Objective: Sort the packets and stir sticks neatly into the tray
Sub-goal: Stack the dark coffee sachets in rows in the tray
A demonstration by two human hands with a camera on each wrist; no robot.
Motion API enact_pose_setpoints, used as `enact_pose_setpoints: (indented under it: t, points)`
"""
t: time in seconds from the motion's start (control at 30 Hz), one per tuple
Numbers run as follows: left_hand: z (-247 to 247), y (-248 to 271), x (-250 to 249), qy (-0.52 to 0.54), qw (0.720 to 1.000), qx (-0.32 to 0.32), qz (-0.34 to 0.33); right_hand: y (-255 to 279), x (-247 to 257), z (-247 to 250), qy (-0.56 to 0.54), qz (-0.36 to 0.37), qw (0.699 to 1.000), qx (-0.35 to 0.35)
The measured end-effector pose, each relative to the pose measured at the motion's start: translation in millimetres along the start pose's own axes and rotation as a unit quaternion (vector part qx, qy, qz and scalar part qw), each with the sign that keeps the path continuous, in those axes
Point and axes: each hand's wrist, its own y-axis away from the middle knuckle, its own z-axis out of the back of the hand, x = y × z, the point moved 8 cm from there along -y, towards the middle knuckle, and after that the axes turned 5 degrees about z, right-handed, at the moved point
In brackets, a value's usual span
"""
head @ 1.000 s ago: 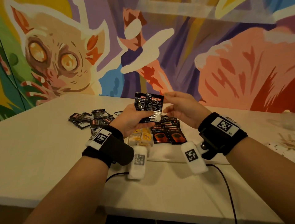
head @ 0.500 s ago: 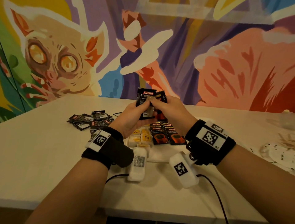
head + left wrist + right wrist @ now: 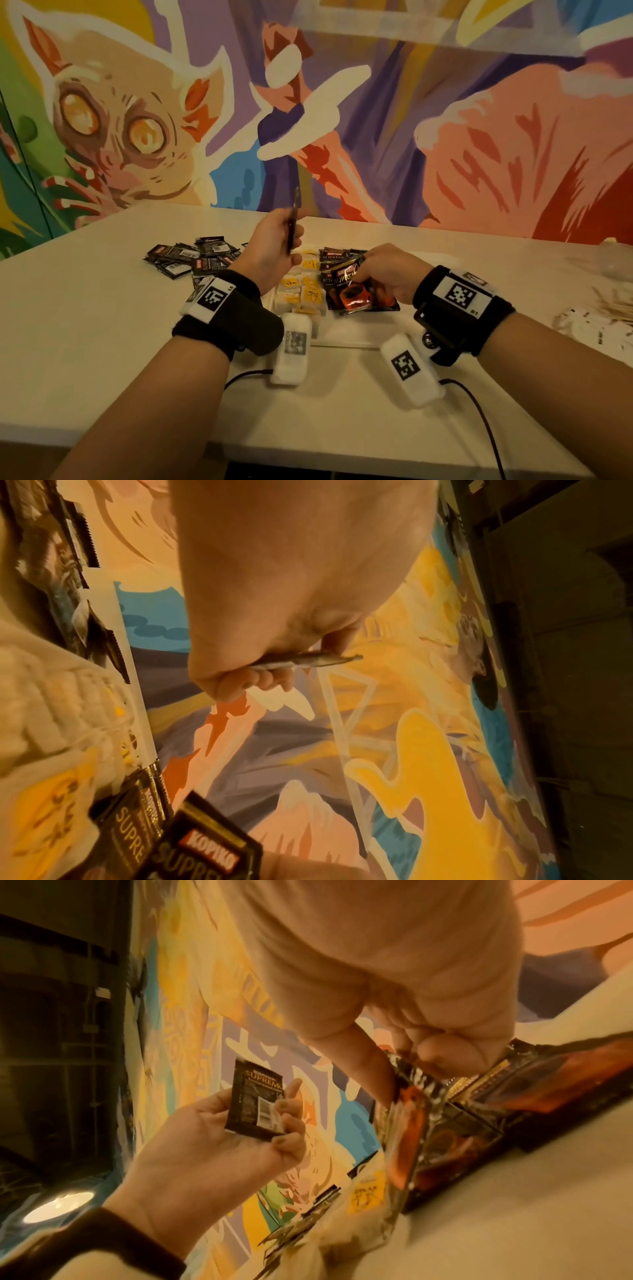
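A black foil coffee packet (image 3: 354,286) is pinched by the right hand (image 3: 388,274) over the white tray's (image 3: 346,337) black row; another black packet (image 3: 258,1107) is held upright in the left hand (image 3: 270,248). If released askew, the row could be disturbed.

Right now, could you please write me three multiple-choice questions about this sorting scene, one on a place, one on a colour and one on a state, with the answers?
1. Where is the loose pile of coffee packets?
A. Left of the tray
B. Inside the tray
C. On the floor

2. What colour marks the tea bags?
A. Blue
B. Yellow
C. Pink

3. What is the left hand doing?
A. Lying flat on the table
B. Holding a stir stick
C. Holding one raised packet

Answers: 1 A, the pile lies on bare table left of the tray. 2 B, their labels are yellow. 3 C, its fingers grip the packet in the air, while the right hand sets another packet into the tray.
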Motion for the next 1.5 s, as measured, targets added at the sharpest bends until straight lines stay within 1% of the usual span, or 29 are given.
enact_pose_setpoints:
  t: [0.13,0.2,0.27,0.3,0.37,0.5,0.57,0.67,0.73,0.83,0.9,0.97,1.03,1.1,1.23,1.3,1.4,1.47,1.5]
  points:
    - [-2,0,5,-0.003,1.0,0.017,0.01,-9,-6,-12,0.012,-0.023,0.999,0.028]
    - [-5,1,5,-0.043,0.999,0.025,0.003,-12,-2,-8,0.01,-0.012,1.0,0.0]
    - [-7,1,3,-0.094,0.995,0.034,-0.011,-12,9,5,0.024,0.027,0.998,-0.049]
    - [-8,0,3,-0.113,0.993,0.038,-0.017,-9,18,8,0.014,0.059,0.997,-0.057]
    - [-10,1,4,-0.132,0.99,0.048,-0.022,-1,33,7,-0.052,0.118,0.991,-0.042]
    - [-13,3,5,-0.132,0.989,0.06,-0.018,14,48,4,-0.17,0.179,0.969,-0.02]
    - [-14,3,6,-0.131,0.989,0.061,-0.015,18,52,5,-0.188,0.2,0.961,-0.018]
    - [-15,4,7,-0.129,0.989,0.07,-0.007,23,54,6,-0.155,0.225,0.962,-0.005]
    - [-16,3,7,-0.122,0.99,0.07,-0.005,24,51,12,-0.147,0.226,0.963,-0.009]
    - [-9,-1,6,-0.093,0.995,0.033,-0.001,21,42,32,-0.139,0.209,0.967,-0.04]
    - [-1,-4,5,-0.073,0.997,0.003,0.001,16,31,49,-0.094,0.179,0.977,-0.066]
    - [6,-6,5,-0.056,0.998,-0.02,0.001,7,15,61,-0.022,0.131,0.989,-0.069]
    - [13,-8,4,-0.047,0.998,-0.043,0.0,1,-4,63,0.039,0.074,0.996,-0.042]
    - [17,-9,4,-0.041,0.997,-0.061,0.0,-2,-19,62,0.076,0.026,0.997,-0.02]
    - [20,-9,4,0.0,0.997,-0.072,0.006,2,-27,52,0.139,-0.022,0.99,0.02]
    - [22,-8,1,0.038,0.997,-0.074,0.001,4,-21,49,0.179,-0.017,0.983,0.027]
    - [30,-5,-15,0.095,0.992,-0.075,-0.028,4,3,47,0.231,0.045,0.972,0.001]
    - [44,-4,-31,0.08,0.992,-0.088,-0.047,6,26,35,0.258,0.096,0.961,-0.002]
    - [54,-3,-40,0.045,0.992,-0.102,-0.054,7,37,26,0.269,0.121,0.956,0.003]
